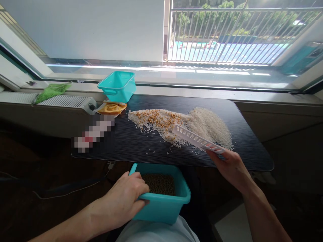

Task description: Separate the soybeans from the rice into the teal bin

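Observation:
My left hand [128, 196] is closed on the near-left rim of a turquoise plastic bin [164, 208], which stands at my lap by the table's front edge. Small round brownish legumes [159, 184] cover its bottom. Between the fingers and thumb of my right hand [232, 168] is a white slotted plastic piece [196, 138], seen edge-on, so its full shape is hidden. Its far end is over or against a spread of white rice [209, 124]; contact is hard to tell. Yellow-orange peas [157, 117] lie mixed into the rice's left part.
Loose grains dot the dark tabletop [126, 144]. At its back left stands a second turquoise bin [118, 87], with an orange-and-white packet [112, 108] before it. A pixelated patch covers something at the table's left. A green cloth [52, 90] rests on the radiator [68, 101] below the window.

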Available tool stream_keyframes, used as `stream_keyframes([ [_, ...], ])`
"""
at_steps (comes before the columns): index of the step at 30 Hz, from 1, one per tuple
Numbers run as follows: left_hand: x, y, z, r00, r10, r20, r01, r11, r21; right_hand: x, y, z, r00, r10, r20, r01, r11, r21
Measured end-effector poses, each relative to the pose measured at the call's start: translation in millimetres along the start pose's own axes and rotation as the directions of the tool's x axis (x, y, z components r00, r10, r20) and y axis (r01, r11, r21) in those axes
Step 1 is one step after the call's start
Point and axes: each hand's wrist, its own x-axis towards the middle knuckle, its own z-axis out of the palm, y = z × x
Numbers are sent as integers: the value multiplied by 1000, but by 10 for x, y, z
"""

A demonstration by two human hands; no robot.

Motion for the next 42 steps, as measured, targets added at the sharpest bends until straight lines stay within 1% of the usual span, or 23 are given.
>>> stream_keyframes([
  [4,-9,3,2,1000,-5,4,5,1000,-9,-57,-16,21,999,15,45,-15,1000,11],
  [8,-19,4,1,1000,-8,0,8,1000,-17,-87,-98,46,996,-25,81,22,999,36],
  [14,-26,12,-8,1000,1,-3,-1,1000,-18,-111,-145,-6,995,-31,90,28,999,34],
  [22,-22,11,-13,1000,-7,3,7,1000,-8,-241,-140,-46,996,-8,88,5,999,39],
  [27,-26,15,-8,1000,-10,-8,10,1000,-9,-250,-96,-58,999,-1,39,0,1000,18],
  [31,-29,26,-13,1000,-11,-1,11,1000,6,-267,-115,-85,996,-20,85,18,1000,22],
  [36,-37,23,-16,1000,-13,9,13,1000,16,-286,-171,-114,998,-14,62,12,999,31],
  [42,-34,20,-25,1000,-21,4,21,1000,6,-307,-240,-144,990,-19,141,9,998,65],
])
